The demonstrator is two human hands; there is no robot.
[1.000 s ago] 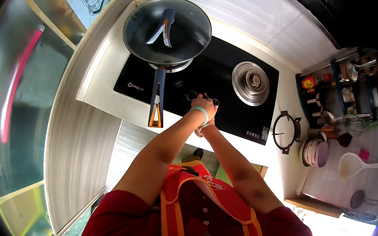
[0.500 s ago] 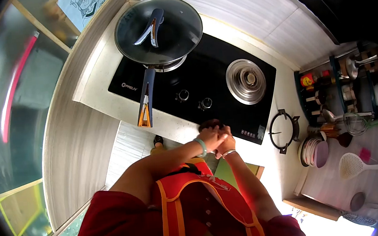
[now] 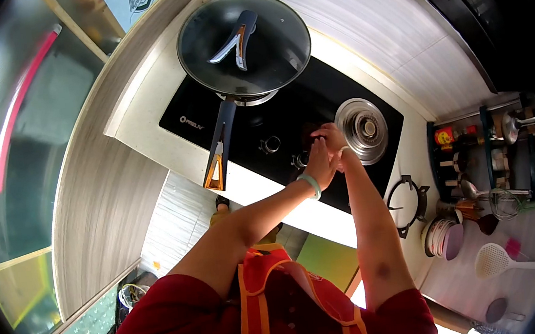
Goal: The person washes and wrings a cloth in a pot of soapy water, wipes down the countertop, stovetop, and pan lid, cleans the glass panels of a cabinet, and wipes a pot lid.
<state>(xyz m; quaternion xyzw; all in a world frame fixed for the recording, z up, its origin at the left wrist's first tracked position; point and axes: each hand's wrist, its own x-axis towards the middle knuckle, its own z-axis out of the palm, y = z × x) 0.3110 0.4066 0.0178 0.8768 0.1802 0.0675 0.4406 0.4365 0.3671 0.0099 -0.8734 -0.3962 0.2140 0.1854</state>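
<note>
My left hand (image 3: 322, 164), with a pale green bracelet at the wrist, reaches over the black gas hob (image 3: 296, 101). Its fingers are stretched out and lie against my right hand (image 3: 331, 138). The right hand's fingers are bent, beside the right burner (image 3: 363, 128); something dark at its fingertips is too unclear to name. Just left of the hands are two knobs, one (image 3: 270, 145) in full view and the other (image 3: 300, 160) partly covered. On the left burner stands a pan with a glass lid (image 3: 274, 47), its long handle (image 3: 222, 142) over the hob's front edge.
A black pan-support ring (image 3: 408, 206) lies on the counter to the right. Stacked bowls (image 3: 444, 239) and a rack with ladles, a whisk (image 3: 504, 204) and jars stand beyond it. A white skimmer (image 3: 494, 260) hangs below. Someone's foot (image 3: 221, 202) shows below the counter's front edge.
From over the hob, both hands came back to its front edge, then moved forward and right, onto the hob beside the right burner. The dark thing seen beyond them at the edge is now mostly hidden.
</note>
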